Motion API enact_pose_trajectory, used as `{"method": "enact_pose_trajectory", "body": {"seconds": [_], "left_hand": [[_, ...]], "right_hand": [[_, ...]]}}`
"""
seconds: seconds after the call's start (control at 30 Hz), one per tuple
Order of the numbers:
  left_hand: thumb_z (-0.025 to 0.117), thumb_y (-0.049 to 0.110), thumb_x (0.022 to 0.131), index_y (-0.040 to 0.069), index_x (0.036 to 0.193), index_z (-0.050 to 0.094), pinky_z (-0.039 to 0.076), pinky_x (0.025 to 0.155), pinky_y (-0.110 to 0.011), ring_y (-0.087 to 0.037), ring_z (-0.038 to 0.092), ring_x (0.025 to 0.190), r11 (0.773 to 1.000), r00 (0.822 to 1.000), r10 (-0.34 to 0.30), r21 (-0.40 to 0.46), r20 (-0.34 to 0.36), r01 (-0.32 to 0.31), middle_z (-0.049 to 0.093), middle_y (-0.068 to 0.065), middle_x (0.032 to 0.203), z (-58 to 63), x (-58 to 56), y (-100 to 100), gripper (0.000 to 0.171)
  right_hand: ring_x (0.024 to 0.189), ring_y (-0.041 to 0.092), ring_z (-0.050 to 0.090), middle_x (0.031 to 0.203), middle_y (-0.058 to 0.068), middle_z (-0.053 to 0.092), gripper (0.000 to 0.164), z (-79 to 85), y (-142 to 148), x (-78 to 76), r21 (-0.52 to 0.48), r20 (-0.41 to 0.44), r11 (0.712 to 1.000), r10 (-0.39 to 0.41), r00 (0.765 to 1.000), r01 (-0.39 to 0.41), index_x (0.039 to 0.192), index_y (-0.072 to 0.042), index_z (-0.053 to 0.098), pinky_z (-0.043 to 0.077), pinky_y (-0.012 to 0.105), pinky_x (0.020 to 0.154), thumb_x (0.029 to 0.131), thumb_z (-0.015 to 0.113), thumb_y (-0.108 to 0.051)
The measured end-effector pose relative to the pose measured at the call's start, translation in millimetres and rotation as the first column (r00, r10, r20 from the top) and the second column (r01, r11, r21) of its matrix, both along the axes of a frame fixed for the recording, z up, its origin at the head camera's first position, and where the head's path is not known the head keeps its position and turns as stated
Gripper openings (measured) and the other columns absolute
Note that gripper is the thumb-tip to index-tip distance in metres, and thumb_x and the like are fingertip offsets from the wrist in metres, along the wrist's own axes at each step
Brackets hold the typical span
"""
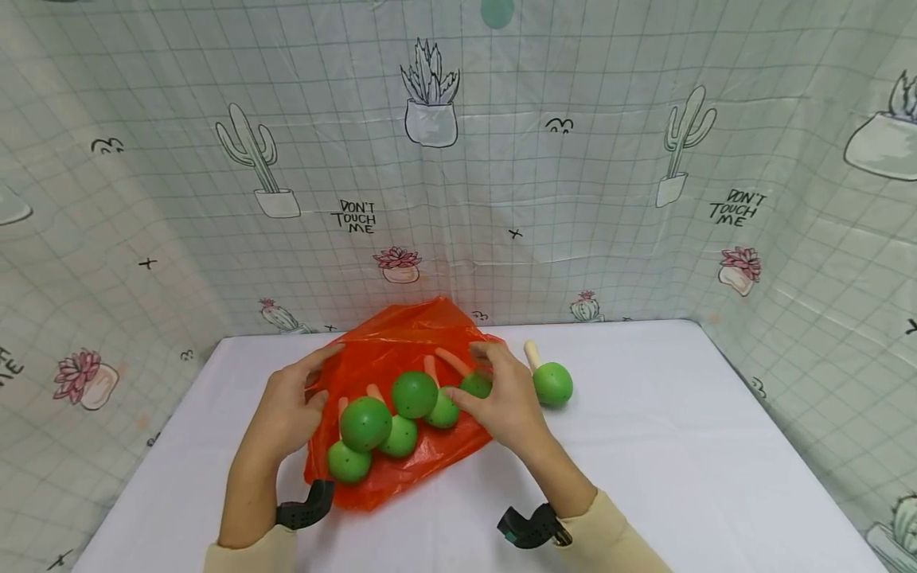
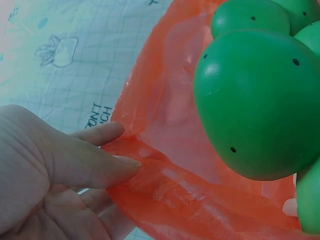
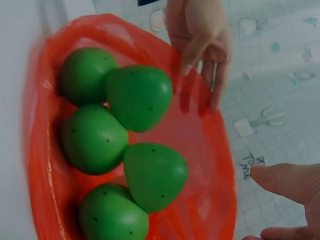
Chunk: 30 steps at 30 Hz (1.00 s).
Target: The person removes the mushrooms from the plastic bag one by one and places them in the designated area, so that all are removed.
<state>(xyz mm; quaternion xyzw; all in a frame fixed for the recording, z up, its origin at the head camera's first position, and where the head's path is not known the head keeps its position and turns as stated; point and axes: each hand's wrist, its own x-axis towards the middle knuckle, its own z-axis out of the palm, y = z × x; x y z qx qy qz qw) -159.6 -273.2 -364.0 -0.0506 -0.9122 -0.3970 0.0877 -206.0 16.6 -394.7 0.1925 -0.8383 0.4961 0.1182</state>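
A thin red plastic bag [image 1: 401, 334] lies on the white table with its mouth towards me. Several green maracas [image 1: 365, 424], round-headed with black dots and pale handles, are inside, heads at the mouth and handles pointing inward. My left hand [image 1: 286, 406] pinches the bag's left edge; in the left wrist view its thumb [image 2: 112, 167] lies over the red film with fingers behind. My right hand [image 1: 507, 398] is at the bag's right side, thumb and fingers spread apart. In the right wrist view, the right thumb [image 3: 285, 180] stands off the bag's edge.
One more green maraca [image 1: 552, 383] lies outside the bag, right of my right hand, its handle pointing away. A cactus-print grid cloth [image 1: 516, 175] walls in the back and sides of the white table [image 1: 645, 461]. Each wrist carries a black camera [image 1: 306, 509].
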Motion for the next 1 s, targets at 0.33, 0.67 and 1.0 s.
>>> {"method": "enact_pose_trajectory", "body": {"seconds": [0.33, 0.67, 1.0], "left_hand": [[0.052, -0.015, 0.096, 0.003, 0.155, 0.049, 0.052, 0.102, -0.058, -0.049, 0.058, 0.129, 1.000, 1.000, -0.001, 0.008, 0.001, 0.001, 0.058, -0.028, 0.145, -1.7, -0.1, 2, 0.062], [0.051, -0.017, 0.095, 0.003, 0.155, 0.049, 0.050, 0.105, -0.059, -0.048, 0.057, 0.131, 1.000, 1.000, -0.002, 0.003, 0.003, 0.002, 0.058, -0.027, 0.146, -0.4, -0.8, 3, 0.063], [0.052, -0.017, 0.095, 0.004, 0.155, 0.050, 0.053, 0.102, -0.058, -0.048, 0.059, 0.129, 1.000, 1.000, 0.006, 0.009, 0.006, -0.006, 0.058, -0.027, 0.145, -0.7, -1.0, 1, 0.064]], "right_hand": [[0.121, 0.032, 0.064, 0.130, 0.013, 0.066, 0.071, -12.3, -30, 1.1, 0.072, 0.002, 0.992, 0.100, 0.995, -0.100, 0.143, -0.001, 0.059, 0.058, 0.049, 0.098, 0.082, 0.091, -0.016], [0.138, 0.041, 0.053, 0.153, 0.018, 0.054, 0.071, -25.3, -50, -8.3, 0.157, 0.037, 0.983, 0.086, 0.996, -0.091, 0.141, 0.005, 0.059, 0.046, 0.056, 0.113, 0.084, 0.090, -0.022], [0.144, 0.041, 0.046, 0.152, 0.021, 0.054, 0.073, -33.8, -58, -13.5, 0.181, 0.043, 0.980, 0.077, 0.996, -0.084, 0.142, 0.006, 0.057, 0.039, 0.058, 0.118, 0.083, 0.090, -0.020]]}}
